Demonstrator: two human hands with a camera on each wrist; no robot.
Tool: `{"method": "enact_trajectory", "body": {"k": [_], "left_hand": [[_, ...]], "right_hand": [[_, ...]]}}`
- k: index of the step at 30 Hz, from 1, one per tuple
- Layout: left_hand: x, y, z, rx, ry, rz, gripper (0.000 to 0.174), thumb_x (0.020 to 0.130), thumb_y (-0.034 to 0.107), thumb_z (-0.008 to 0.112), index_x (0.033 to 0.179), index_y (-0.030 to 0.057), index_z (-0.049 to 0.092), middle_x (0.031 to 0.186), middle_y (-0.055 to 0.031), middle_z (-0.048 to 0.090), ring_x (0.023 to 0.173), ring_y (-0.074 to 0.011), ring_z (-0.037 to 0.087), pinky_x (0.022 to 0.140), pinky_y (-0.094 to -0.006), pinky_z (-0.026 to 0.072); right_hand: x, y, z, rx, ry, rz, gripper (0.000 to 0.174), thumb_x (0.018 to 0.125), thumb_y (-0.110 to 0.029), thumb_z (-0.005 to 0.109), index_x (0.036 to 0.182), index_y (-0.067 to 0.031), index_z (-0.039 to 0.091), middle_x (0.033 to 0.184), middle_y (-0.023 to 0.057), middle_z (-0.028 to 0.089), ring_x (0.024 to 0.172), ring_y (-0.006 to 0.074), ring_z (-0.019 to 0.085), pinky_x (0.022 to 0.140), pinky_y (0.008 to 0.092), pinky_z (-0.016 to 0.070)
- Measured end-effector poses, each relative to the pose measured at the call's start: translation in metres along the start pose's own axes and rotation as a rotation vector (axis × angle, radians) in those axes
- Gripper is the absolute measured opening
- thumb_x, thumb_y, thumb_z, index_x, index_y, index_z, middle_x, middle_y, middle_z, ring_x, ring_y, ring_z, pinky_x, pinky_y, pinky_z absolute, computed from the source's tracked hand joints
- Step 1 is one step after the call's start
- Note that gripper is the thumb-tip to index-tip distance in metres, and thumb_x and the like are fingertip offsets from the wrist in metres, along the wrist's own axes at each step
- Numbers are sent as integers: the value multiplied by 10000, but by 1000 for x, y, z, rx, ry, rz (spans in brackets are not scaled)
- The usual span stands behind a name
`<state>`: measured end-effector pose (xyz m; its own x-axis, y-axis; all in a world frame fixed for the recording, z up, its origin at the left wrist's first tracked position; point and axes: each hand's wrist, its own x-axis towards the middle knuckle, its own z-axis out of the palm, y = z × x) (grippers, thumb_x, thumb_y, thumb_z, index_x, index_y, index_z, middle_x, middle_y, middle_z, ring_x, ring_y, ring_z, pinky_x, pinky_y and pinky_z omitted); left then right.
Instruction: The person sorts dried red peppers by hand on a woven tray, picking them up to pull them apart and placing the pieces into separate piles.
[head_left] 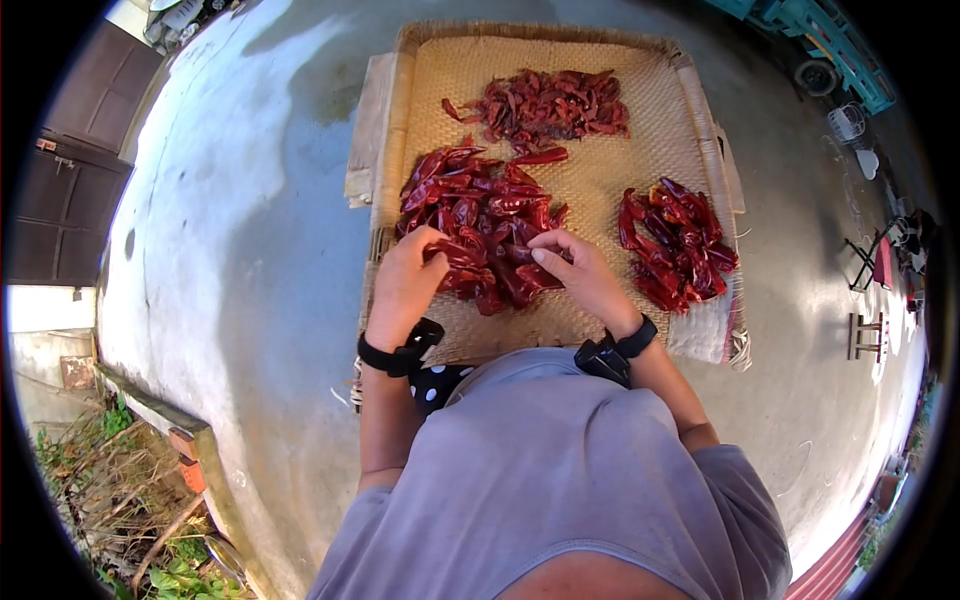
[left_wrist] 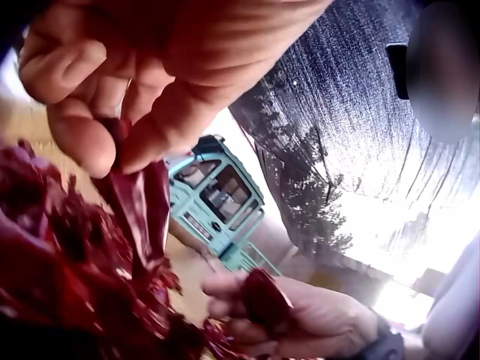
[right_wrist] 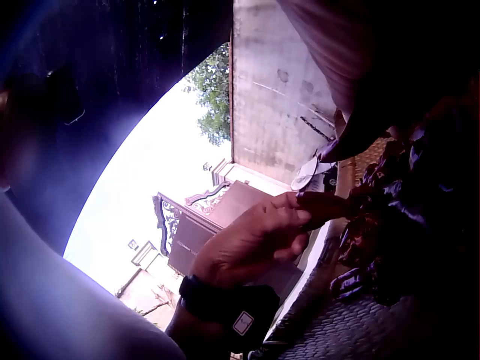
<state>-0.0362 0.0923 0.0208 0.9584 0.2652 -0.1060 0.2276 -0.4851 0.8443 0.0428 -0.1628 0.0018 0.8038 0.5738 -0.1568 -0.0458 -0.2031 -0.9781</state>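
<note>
Left hand [head_left: 402,285] pinches red pepper [left_wrist: 141,206], right hand [head_left: 592,285] grips second pepper [left_wrist: 265,298], both at big pile [head_left: 478,210] on woven tray [head_left: 600,170]; lettering [left_wrist: 198,225] on teal vehicle [left_wrist: 217,196], white label [right_wrist: 242,322] unreadable

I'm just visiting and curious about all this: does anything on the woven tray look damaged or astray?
The near right corner of the woven tray looks frayed, with loose strands hanging. One chilli lies between the far pile and the large left pile, perhaps strayed. I see none spilled outside.
</note>
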Motion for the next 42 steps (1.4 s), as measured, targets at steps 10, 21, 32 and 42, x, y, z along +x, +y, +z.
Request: {"method": "enact_trajectory", "body": {"k": [10, 21, 32, 42], "left_hand": [[-8, 12, -20, 376, 104, -27, 274, 857, 136, 662, 1119, 66, 624, 1056, -168, 638, 940, -374, 649, 798, -465, 517], [-11, 5, 3, 513, -81, -13, 254, 863, 219, 681, 1078, 89, 640, 1065, -162, 653, 971, -379, 652, 820, -491, 520], [-3, 37, 28, 142, -101, 167, 193, 899, 127, 661, 1078, 56, 646, 896, -99, 694, 792, -256, 673, 696, -357, 528], [5, 44, 71, -300, -53, 163, 234, 934, 55, 641, 1160, 6, 606, 899, -65, 651, 702, -112, 597, 637, -268, 494]], "right_hand": [[20, -37, 34, -176, -34, -220, 258, 939, -185, 648, 1144, -30, 624, 1044, 127, 654, 958, 258, 639, 817, 367, 518], [11, 35, -81, -1080, 567, 157, 536, 846, -168, 693, 1340, -83, 502, 1243, 174, 557, 1071, 363, 617, 833, 465, 536], [18, 38, -82, -1026, 452, 140, 380, 864, -190, 666, 1234, -124, 606, 1161, 135, 641, 992, 342, 659, 811, 449, 535], [-11, -34, -15, -438, 34, -129, 443, 862, -201, 726, 1264, -61, 607, 1133, 154, 647, 896, 278, 657, 772, 381, 529]]}}
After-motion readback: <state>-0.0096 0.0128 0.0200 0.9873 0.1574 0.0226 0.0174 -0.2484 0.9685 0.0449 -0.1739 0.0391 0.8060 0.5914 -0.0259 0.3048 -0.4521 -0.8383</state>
